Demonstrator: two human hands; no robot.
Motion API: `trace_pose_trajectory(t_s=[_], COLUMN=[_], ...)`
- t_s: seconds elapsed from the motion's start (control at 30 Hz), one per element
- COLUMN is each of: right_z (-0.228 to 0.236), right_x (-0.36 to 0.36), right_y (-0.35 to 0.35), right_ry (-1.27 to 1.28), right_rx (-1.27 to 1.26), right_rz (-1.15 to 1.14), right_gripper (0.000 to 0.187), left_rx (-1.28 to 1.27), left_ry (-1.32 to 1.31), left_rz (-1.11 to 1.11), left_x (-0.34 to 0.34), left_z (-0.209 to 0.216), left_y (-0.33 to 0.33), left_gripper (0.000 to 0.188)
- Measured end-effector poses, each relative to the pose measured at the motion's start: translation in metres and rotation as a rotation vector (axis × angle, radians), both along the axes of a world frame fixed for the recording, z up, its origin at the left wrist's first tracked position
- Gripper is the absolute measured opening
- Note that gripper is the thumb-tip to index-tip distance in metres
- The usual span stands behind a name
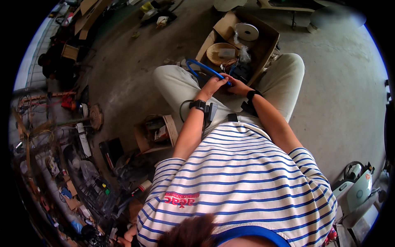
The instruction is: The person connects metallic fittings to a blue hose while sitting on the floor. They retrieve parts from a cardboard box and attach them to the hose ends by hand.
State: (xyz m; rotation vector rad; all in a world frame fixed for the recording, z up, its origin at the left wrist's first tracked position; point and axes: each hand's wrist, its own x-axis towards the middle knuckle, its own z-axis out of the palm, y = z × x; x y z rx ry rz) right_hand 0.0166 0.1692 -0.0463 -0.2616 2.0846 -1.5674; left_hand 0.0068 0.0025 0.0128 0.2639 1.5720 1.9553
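Observation:
Between my knees, a thick blue cable or hose (204, 66) bends in a loop to the left. My left hand (212, 85) is closed around it, thumb laid along the blue length. Close beside it, my right hand (238, 86) grips at the blue piece's near end, its fingertips partly hidden. Just beyond both hands stands an open cardboard box (268, 38). Inside lie a round woven basket (212, 53) with a clear small box on it, a white spool (248, 32), crumpled clear plastic (245, 54) and some thin wires.
A smaller cardboard box (170, 128) with packets sits left of my hip. Cluttered shelving and tools (82, 181) fill the left side. A white and grey machine (357, 187) stands at the lower right. A round-topped stool (335, 17) is at the far right.

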Motion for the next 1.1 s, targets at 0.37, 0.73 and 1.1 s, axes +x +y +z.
trace_pose_trajectory(t_s=[0.37,0.73,1.1], right_z=[-0.015,0.035,0.092], right_x=[0.004,-0.009,-0.025], right_y=[0.006,-0.005,0.018], right_ry=[0.310,0.748,1.136], right_rx=[0.285,0.182,0.177], right_rz=[0.151,-0.210,-0.732], right_gripper=[0.040,0.025,0.024], left_rx=[0.182,-0.322,-0.257], left_ry=[-0.192,0.466,0.797], left_rz=[-0.200,-0.493,-0.186], left_x=[0.006,0.038,0.040], left_z=[0.027,0.086,0.112], left_y=[0.005,0.044,0.060], left_gripper=[0.017,0.017,0.013])
